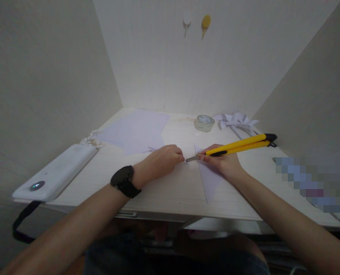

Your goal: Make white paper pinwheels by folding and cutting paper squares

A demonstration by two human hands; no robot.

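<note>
My right hand grips a yellow and black utility knife, holding it close to the blade end. Its bare blade points left toward my left hand. My left hand, with a black watch on the wrist, is closed at the middle of the desk; a small pale bit shows at its fingertips, too small to name. Under my right hand lies a triangular piece of white paper. A larger white paper sheet is spread on the desk behind my left hand.
A roll of clear tape and a folded paper pinwheel lie at the back right. On the left is a white power bank with a black strap. Walls enclose three sides of the desk. A blurred-out item lies at right.
</note>
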